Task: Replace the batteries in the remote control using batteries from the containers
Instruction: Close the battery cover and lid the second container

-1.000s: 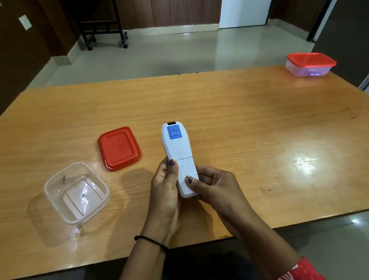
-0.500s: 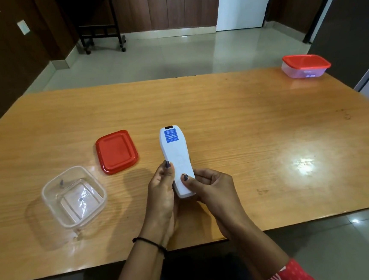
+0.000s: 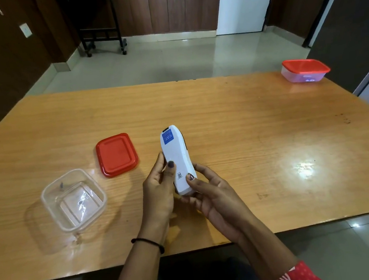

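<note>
The left hand (image 3: pixel 158 186) and right hand (image 3: pixel 215 195) both keep their grip on the lower end of the remote control (image 3: pixel 177 160), fingers curled under it and a thumb from each pressed on its back. A second ago a seam crossed that back where the cover sat stepped. Now the back shows as one smooth white face. The remote has also rolled a little, so a dark edge shows along its right side. It is white, back up, with a blue label near the far end, and is held above the bench (image 3: pixel 244 123). To the left lie a red lid (image 3: pixel 116 154) and an open clear container (image 3: pixel 51 209). A closed red-lidded container (image 3: pixel 305 71) sits at the far right corner.
</note>
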Motion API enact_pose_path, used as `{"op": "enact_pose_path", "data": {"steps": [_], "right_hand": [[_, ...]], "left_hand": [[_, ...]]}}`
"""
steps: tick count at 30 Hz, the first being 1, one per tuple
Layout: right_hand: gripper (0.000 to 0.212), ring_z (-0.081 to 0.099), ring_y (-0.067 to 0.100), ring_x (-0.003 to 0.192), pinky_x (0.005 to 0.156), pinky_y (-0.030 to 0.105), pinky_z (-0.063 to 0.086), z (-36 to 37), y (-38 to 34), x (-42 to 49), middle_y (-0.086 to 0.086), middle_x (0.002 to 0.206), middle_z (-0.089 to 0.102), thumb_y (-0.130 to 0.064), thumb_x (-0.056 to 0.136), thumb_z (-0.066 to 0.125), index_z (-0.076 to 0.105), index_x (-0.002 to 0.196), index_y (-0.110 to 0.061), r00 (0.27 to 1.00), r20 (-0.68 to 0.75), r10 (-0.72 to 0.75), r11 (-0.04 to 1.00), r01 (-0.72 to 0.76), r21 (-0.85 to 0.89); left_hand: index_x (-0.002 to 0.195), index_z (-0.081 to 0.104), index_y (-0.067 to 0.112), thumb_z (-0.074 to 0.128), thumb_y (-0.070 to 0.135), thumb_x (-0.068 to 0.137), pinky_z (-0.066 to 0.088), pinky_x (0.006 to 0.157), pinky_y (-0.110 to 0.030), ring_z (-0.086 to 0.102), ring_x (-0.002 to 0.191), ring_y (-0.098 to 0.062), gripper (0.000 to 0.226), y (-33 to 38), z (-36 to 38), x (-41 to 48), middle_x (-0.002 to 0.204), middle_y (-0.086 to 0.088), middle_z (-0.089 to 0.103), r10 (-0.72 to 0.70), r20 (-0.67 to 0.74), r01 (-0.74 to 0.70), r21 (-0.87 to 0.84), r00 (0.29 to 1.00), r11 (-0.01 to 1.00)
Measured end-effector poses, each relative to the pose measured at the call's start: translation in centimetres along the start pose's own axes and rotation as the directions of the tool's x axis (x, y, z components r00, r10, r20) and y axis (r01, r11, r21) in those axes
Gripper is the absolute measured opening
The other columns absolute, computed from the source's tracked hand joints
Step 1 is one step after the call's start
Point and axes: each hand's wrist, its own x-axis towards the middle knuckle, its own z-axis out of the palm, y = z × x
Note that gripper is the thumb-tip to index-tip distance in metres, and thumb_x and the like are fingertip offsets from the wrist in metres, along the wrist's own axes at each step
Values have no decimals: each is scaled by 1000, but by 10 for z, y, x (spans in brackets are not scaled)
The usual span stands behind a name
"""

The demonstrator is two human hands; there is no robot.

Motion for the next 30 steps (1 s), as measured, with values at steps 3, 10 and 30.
{"op": "enact_pose_path", "data": {"steps": [3, 10, 30], "right_hand": [[50, 64, 24, 88, 83, 36, 53, 0, 1, 1, 15, 101, 71, -4, 80, 63, 49, 127, -13, 1000, 2, 8, 997, -8, 75], [41, 69, 16, 92, 88, 29, 55, -12, -8, 28, 10, 104, 70, -6, 83, 67, 59, 123, -10, 925, -290, -245, 965, 205, -164], [66, 46, 12, 126, 102, 24, 40, -15, 26, 40, -3, 137, 51, -14, 85, 63, 34, 143, -22, 753, -119, -647, 345, 151, -926]], "left_hand": [[137, 46, 29, 55, 26, 92, 53, 93, -32, 62, 113, -10, 46, -3, -1, 0, 127, 8, 63, 14, 44, -17, 50, 999, 999], [128, 57, 25, 52, 13, 95, 45, 95, -19, 55, 119, 2, 36, -11, 5, 0, 130, 7, 61, -34, 208, 3, 146, 978, 989], [137, 43, 13, 41, 24, 99, 50, 75, -7, 65, 90, 9, 40, -6, 19, 3, 104, 13, 64, -140, 178, 162, -113, 974, 980]]}}
